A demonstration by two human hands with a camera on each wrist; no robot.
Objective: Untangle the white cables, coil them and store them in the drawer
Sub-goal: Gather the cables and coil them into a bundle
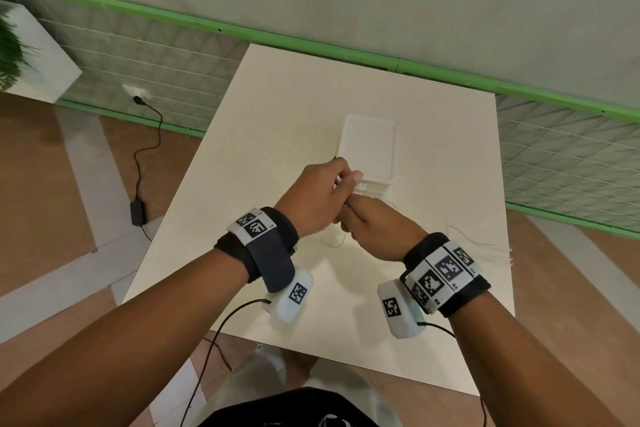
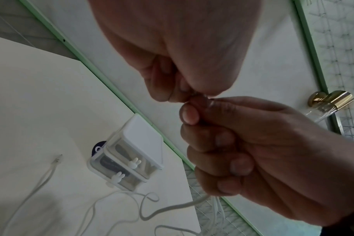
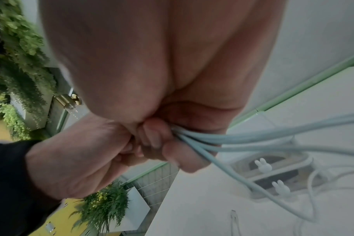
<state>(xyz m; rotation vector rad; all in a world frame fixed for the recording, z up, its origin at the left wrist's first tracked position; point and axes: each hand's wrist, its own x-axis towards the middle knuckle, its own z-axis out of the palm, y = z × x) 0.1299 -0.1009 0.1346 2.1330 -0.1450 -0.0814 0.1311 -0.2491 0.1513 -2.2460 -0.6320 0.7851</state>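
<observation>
Pale cream bench [image 1: 284,121], rectangular, far edge just beside a green-trimmed wall. Resting on it toward the far side: small white drawer unit [image 1: 367,146] (two clear-fronted drawers with rabbit-shaped pulls, contents dark and indistinct). Lying loose on the surface in front of the unit and toward the right edge: white cables [image 2: 144,207], looped and crossing one another, one free end [image 2: 58,158] apart from the rest.

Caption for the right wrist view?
Right hand grips several white cable strands above the closed two-drawer organizer.
</observation>
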